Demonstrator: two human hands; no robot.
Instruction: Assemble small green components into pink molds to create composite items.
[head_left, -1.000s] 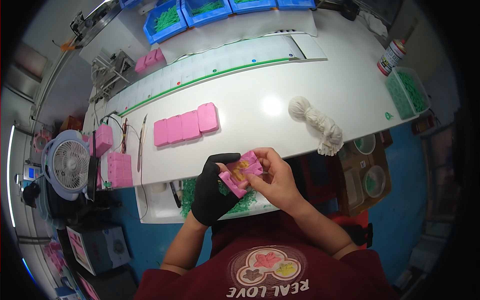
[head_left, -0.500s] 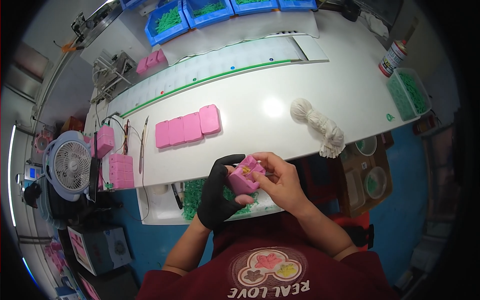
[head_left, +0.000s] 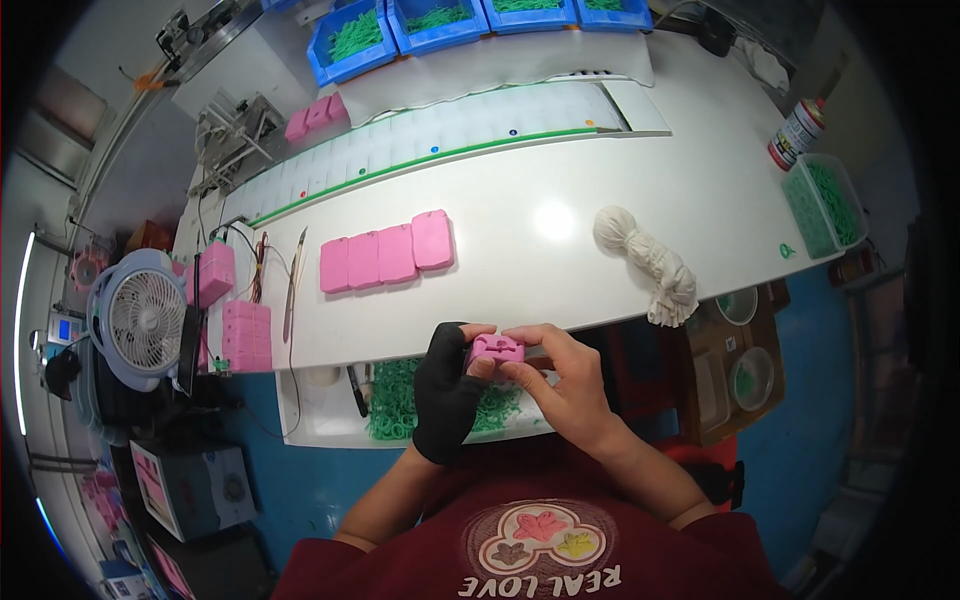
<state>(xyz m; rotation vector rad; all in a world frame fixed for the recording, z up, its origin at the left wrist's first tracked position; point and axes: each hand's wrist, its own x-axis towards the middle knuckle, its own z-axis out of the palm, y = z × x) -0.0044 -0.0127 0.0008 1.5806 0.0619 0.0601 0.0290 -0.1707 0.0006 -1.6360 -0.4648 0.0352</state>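
Likely a factory bench (head_left: 560, 225) — parts bins (head_left: 350, 45), conveyor (head_left: 420, 150).

The white table (head_left: 560, 180) carries a row of four pink blocks (head_left: 387, 253), a bundle of white string (head_left: 650, 262), a spray can (head_left: 797, 133) and blue bins (head_left: 440, 22).

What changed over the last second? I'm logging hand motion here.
The pink mould block was turned in the hands: it stood tilted a second ago and now lies level. The gloved left hand and bare right hand kept hold of it throughout, above the tray of green parts. The four pink blocks and white yarn bundle stayed put.
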